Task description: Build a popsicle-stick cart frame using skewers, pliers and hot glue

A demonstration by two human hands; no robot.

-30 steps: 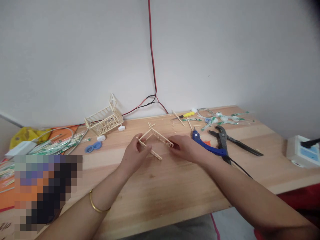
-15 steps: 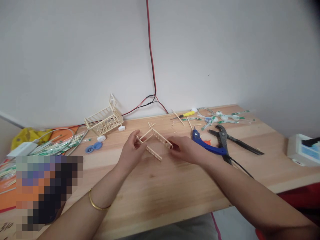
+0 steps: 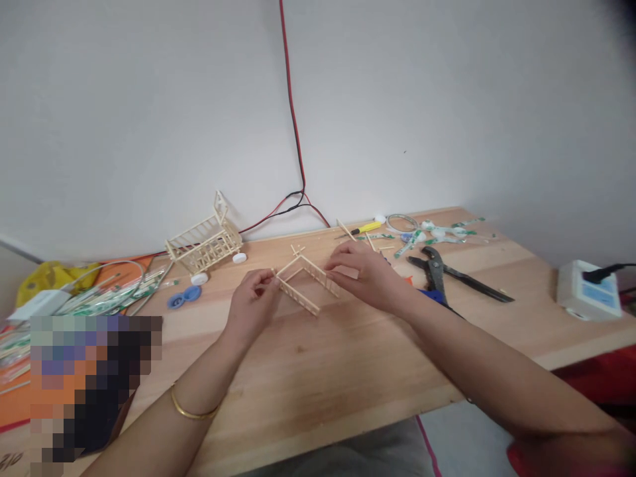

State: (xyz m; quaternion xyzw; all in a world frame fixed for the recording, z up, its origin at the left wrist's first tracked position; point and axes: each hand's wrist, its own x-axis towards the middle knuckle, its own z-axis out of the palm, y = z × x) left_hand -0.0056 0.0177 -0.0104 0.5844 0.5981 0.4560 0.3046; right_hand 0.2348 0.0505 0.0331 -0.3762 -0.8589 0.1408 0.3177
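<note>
A small frame of thin wooden sticks (image 3: 298, 301), with two ladder-like sides joined by cross sticks at the far end, stands on the wooden table. My left hand (image 3: 252, 298) pinches its left side near the far corner. The fingers of my right hand (image 3: 365, 275) are curled, and their tips meet the top of the right side, partly covering it. Behind my left hand stands a stick cart (image 3: 206, 248) with white bottle-cap wheels. Two blue caps (image 3: 185, 297) lie in front of it. A blue glue gun (image 3: 434, 296) is mostly hidden behind my right hand and forearm.
Black-handled pliers (image 3: 437, 271) lie to the right, with a yellow-handled screwdriver (image 3: 368, 228) and plastic wrappers (image 3: 442, 232) behind. A power strip (image 3: 589, 291) sits at the right edge. On the left are bundled sticks (image 3: 149, 281) and a yellow bag (image 3: 54, 281).
My right hand has moved from the near end of the frame's right side up and over its top. My left hand stays at the left side. The view has shifted slightly.
</note>
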